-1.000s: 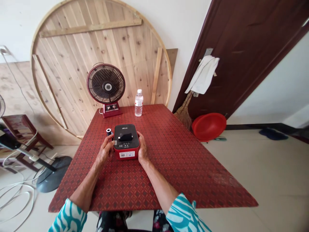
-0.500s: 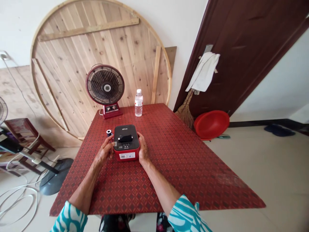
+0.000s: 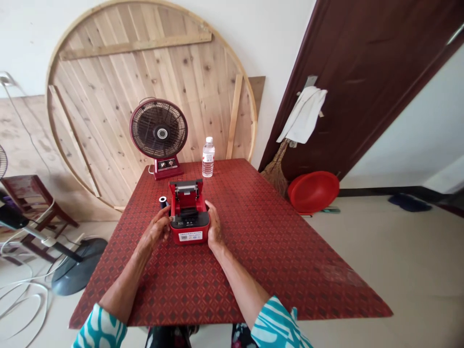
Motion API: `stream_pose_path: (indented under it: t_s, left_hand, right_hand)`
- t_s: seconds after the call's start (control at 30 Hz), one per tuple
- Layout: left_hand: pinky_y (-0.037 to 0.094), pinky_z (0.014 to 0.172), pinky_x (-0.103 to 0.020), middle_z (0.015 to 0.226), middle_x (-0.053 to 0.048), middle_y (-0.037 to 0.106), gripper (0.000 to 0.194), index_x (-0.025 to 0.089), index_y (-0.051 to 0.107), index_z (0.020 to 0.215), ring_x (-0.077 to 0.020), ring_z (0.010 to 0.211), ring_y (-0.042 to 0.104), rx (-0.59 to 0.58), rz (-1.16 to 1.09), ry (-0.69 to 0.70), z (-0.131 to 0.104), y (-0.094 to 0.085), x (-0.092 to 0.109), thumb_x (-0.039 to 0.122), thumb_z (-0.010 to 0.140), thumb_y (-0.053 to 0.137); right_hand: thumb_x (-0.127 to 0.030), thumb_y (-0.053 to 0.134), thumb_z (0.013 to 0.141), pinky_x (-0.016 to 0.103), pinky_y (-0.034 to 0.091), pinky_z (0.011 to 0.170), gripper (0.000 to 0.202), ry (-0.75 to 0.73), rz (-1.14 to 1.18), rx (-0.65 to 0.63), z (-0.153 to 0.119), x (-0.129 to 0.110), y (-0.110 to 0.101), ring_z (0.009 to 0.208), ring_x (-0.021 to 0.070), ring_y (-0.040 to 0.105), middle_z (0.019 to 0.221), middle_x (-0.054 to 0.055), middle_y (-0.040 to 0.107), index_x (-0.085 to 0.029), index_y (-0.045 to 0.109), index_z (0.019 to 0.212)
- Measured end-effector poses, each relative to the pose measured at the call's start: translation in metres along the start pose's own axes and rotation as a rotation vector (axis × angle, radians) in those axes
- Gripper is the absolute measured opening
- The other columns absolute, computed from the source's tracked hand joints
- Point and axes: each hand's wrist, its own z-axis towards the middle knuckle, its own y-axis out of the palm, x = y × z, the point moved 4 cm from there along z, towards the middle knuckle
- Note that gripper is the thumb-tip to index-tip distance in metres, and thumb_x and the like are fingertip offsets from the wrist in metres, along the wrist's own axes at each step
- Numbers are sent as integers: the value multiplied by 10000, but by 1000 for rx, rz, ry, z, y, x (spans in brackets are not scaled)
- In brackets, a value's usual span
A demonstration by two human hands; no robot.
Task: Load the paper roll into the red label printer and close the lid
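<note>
A small red and black device (image 3: 191, 235) sits on the red patterned table (image 3: 253, 261), its lid (image 3: 186, 186) raised and its red inside showing. My left hand (image 3: 158, 228) is at the device's left side, fingers bent and touching its edge near the front. Along the right side lies my right hand (image 3: 215, 227), gripping the casing. Just behind my left hand stands a small dark roll with a white end (image 3: 163, 201). A dark item lies inside the device, mostly hidden.
A red fan (image 3: 159, 130) and a water bottle (image 3: 208, 157) stand at the table's back. Behind them leans a large round wooden board (image 3: 145, 72). On the floor are a red basin (image 3: 315, 192), a broom (image 3: 277, 171), a fan stand (image 3: 78, 266) and white cables.
The device's lid has swung up from closed to open, and the dark item on top has gone from there. Both hands remain at its sides. The view has shifted slightly.
</note>
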Motion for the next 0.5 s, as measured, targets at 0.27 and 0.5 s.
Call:
stream_pose_path:
  t_s: [0.27, 0.5]
  left_hand:
    - [254, 358, -201, 448, 101, 496, 827, 102, 418, 1431, -88, 318, 391, 46, 123, 54, -6, -4, 7, 412, 697, 637]
    - [468, 592, -249, 746, -37, 715, 360, 177, 739, 968, -161, 656, 627, 91, 656, 448, 16, -3, 66, 450, 759, 634]
  right_hand:
    - [-646, 532, 808, 391, 446, 977, 581, 94, 154, 46, 5, 9, 0, 1112, 237, 617, 1163, 61, 709, -229, 641, 1198]
    - [-615, 557, 804, 379, 453, 969, 528, 107, 183, 49, 5, 11, 1, 1089, 228, 626, 1156, 59, 709, -232, 657, 1155]
